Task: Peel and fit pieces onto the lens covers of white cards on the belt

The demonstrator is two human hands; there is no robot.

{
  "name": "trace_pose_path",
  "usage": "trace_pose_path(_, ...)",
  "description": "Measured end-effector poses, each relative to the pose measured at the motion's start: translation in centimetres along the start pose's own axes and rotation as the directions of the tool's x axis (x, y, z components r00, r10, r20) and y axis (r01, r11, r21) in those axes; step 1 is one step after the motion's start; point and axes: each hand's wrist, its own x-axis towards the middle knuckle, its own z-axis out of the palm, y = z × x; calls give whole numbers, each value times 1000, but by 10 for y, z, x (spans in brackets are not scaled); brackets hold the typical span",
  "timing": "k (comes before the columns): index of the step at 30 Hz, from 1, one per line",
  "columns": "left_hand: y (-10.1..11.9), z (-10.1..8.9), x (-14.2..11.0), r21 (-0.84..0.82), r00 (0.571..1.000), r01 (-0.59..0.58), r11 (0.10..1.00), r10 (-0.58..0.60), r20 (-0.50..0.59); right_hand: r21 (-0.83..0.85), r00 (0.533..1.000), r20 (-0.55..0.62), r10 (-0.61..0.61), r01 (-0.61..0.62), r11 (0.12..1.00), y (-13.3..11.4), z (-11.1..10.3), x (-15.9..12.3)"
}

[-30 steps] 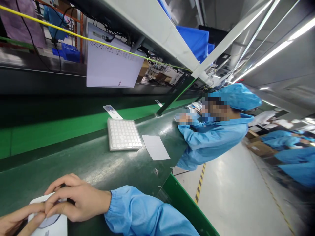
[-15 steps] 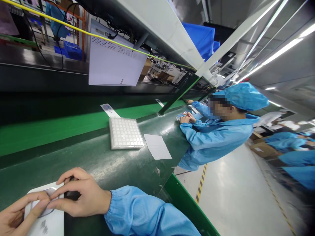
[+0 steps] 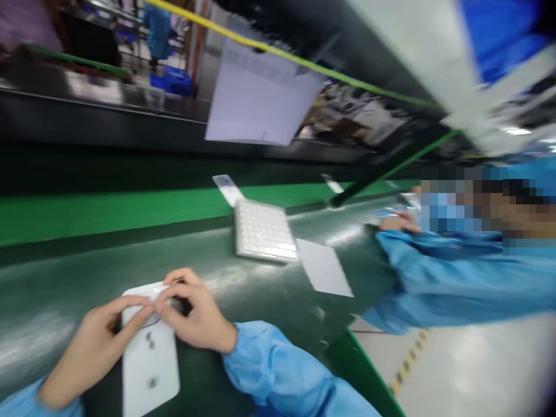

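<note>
A flat white panel (image 3: 151, 365) with rounded corners and small dark markings lies on the dark green bench in front of me. Near its far end is a round, ring-like outline (image 3: 152, 319), partly covered by my fingers. My left hand (image 3: 99, 336) comes in from the left, thumb and forefinger pinched together over this round area. From the other side my right hand (image 3: 195, 313) meets it, its fingertips also pinched and nearly touching the left ones. Whatever is between the fingertips is too small and blurred to make out.
Further along the bench sit a white gridded tray (image 3: 266, 231) and a white sheet (image 3: 325, 269). A narrow card (image 3: 228, 190) leans behind the tray. A dark green slanted post (image 3: 382, 174) meets the bench. At right, a co-worker's blue sleeve (image 3: 452, 289) extends over it.
My view has swung left, so the bench items and co-worker appear further right. More of the white panel shows. Both hands stay pinched together at its round area.
</note>
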Motion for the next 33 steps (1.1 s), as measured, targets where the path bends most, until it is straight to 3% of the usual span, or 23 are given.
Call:
trace_pose_path(4,32,1,0,-127,999,-46,991,49,18,47,986,55,156,-158,986,1,-4,-4)
trace_pose_path(10,35,0,-6,-273,997,-14,962,34,67,69,970,101,220,-227,971,5,-5,-9)
trace_pose_path(15,36,3,-6,-291,998,35,956,-21,51,10,973,114,199,-202,979,3,-5,-11)
trace_pose_path(28,41,2,-6,-214,998,-58,975,61,11,-179,996,77,37,-23,984,-2,-6,-11)
trace_pose_path(33,39,3,-7,-217,999,-47,975,50,9,-254,991,89,-98,118,960,-2,-6,-11)
